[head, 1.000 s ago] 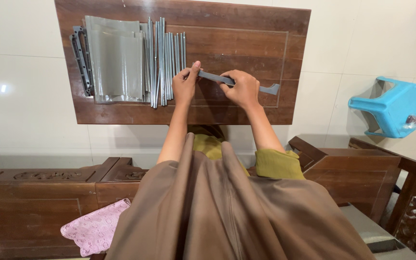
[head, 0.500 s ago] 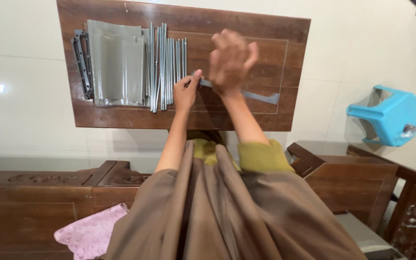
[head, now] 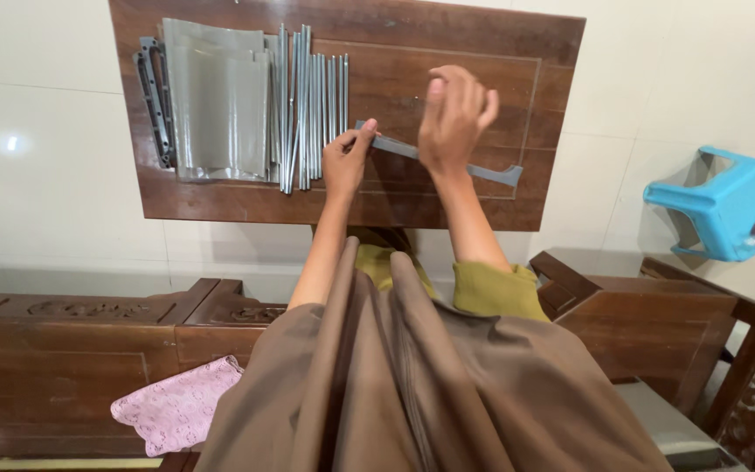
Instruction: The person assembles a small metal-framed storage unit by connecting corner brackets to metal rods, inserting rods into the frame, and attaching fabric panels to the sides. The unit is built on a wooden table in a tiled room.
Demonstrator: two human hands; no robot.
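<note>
- Lifted a second ago off the grey bar, the right hand (head: 454, 115) now hovers above it with the fingers loosely spread and holding nothing.
- Left hand (head: 348, 159) stays down on the table — thumb and fingers pinched narrow on the near end of the flat grey bar (head: 434, 159), pressing it to the wood.
- That bar lies slanted across the middle of the dark wooden table (head: 561, 52): one end under the left fingertips, its middle passing beneath the raised right hand, its notched far end well out to the right of both hands.
- Just left of the left hand lies a row of thin grey metal rods (head: 312, 109), side by side and running away from the person; the nearest rod is close to the knuckles, though whether it touches them I cannot tell.
- Beyond the rods lies a stack of folded grey sheet panels (head: 216, 100), and at the table's left edge a dark grey frame piece (head: 152, 96).
- Off the table — a blue plastic stool (head: 723, 210) tipped on the white floor to the right, and a pink cloth (head: 176, 406) on the carved wooden bench nearest the person.
</note>
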